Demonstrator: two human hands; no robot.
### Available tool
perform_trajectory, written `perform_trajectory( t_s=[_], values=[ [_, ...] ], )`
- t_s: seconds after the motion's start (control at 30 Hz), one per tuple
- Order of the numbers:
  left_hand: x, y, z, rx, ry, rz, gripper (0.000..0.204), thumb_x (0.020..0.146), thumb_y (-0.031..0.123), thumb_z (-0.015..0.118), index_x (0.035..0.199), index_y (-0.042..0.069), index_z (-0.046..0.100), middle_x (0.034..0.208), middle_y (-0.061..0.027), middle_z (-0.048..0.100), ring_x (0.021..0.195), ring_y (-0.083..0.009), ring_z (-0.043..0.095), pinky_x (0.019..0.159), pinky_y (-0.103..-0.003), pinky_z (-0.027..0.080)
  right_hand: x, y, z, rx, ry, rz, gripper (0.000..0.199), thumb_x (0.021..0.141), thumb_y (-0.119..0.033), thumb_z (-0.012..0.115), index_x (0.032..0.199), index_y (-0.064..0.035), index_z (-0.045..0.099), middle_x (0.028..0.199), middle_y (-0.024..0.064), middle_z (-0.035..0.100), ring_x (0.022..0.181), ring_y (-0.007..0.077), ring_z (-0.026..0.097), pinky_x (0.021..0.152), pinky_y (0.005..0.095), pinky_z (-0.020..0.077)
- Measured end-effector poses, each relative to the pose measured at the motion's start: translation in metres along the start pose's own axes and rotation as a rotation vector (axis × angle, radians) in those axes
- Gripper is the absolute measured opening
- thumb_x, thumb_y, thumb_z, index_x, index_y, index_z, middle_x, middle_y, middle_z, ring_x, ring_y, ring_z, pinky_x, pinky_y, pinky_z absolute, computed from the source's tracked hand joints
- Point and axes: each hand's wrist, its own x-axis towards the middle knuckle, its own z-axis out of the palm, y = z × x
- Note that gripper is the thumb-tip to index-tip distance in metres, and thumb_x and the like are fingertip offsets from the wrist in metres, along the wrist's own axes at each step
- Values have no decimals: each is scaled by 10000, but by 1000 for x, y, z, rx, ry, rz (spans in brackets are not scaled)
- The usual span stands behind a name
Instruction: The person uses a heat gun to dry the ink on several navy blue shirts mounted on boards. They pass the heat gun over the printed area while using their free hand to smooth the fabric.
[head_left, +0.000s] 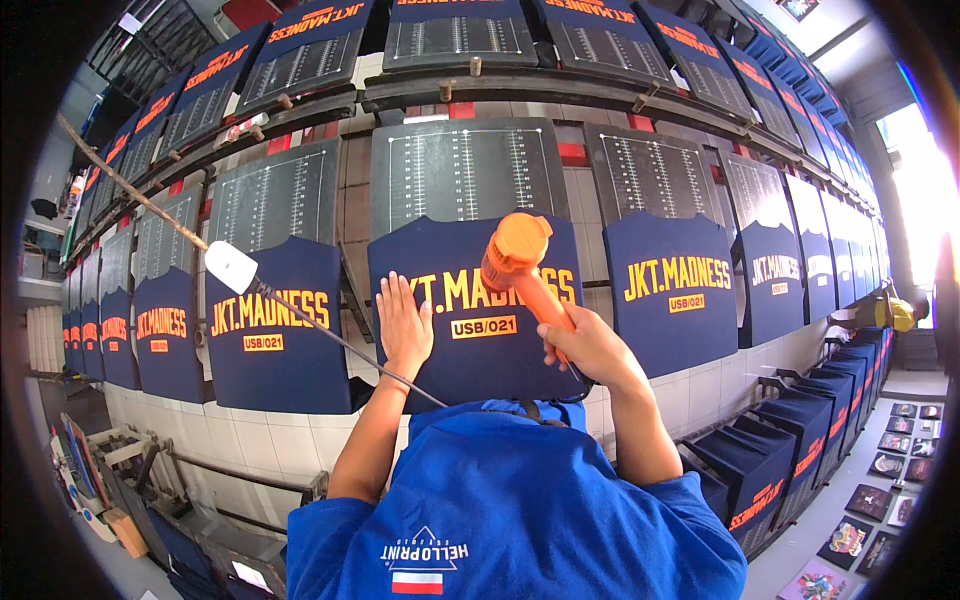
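My right hand (598, 352) is wrapped round the handle of an orange heat gun (520, 248). Its barrel is over the right part of the yellow-orange print on a navy shirt (480, 365) in front of me. Where its nozzle points is hidden. My left hand (404, 322) lies flat on the same shirt, at the left end of the print, fingers stretched out and holding nothing. The shirt is spread over a dark board (465, 165) with white scale marks.
Similar boards with a navy shirt (675, 335) on each run left and right, with another row beyond. A white socket block (231, 268) hangs at left on a cord crossing my left forearm. Draped navy shirts (765, 455) stand lower right. A person in yellow (905, 315) is far right.
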Motion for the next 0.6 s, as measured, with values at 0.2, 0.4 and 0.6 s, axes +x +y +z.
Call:
perform_trajectory(
  t_s=[0.2,0.4,0.6],
  values=[
    [-48,7,-3,-16,-39,60,701,1028,322,481,1548,-93,259,1627,-286,252,1537,-426,194,1263,-513,147,-28,7,-6,-11,-13,61,263,961,-221,649,1073,10,595,789,36,634,681,109,632,587,270,501],
    [-50,1,-8,-14,-51,98,706,1034,333,467,1560,-83,246,1631,-274,250,1534,-430,195,1261,-514,150,-44,27,-15,-2,155,74,300,953,-214,662,1130,23,607,773,34,642,673,97,630,593,267,505],
    [12,-11,-1,70,28,12,642,1065,334,390,1534,-94,299,1625,-266,270,1538,-397,200,1264,-494,146,-52,27,-20,4,186,68,259,958,-161,632,1130,31,606,750,38,634,636,99,622,565,246,502]
  ],
)
